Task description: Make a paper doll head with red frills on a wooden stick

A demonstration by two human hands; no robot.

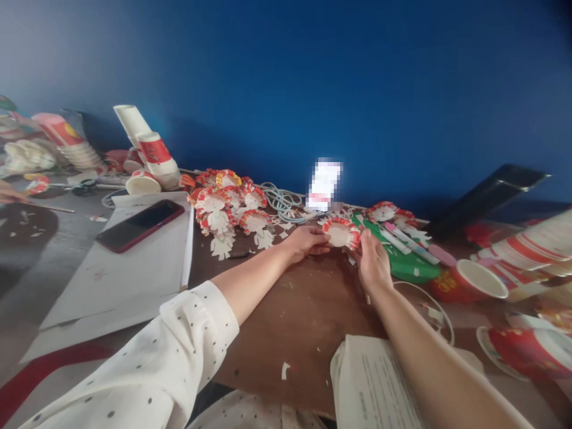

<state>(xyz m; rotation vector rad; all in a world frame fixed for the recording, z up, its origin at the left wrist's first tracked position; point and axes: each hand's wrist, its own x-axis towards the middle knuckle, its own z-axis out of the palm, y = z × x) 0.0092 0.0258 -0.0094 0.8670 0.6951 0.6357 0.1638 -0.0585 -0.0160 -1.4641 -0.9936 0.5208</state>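
Observation:
Between my two hands is a round paper craft (340, 233) with a pale disc middle and a ruffled red-and-white rim. My left hand (308, 243) pinches its left edge between thumb and fingers. At its right edge, my right hand (373, 257) has its fingers closed on the rim; part of the grip is hidden behind the craft. Left of my hands lies a pile of similar frilled paper crafts (214, 205), some with white cut-out paper figures (222, 244) attached. Two or so more frilled crafts (383, 211) lie to the right, on a green sheet (404, 262).
Pens (402, 241) lie on the green sheet. A paper cup (480, 280) and stacked cups (531, 244) stand right. Left are a phone (140, 225) on white paper (120, 286), cups (156, 158) and scissors (84, 187). Another person's hand (11, 193) shows at far left. A lit, blurred screen (324, 183) faces me.

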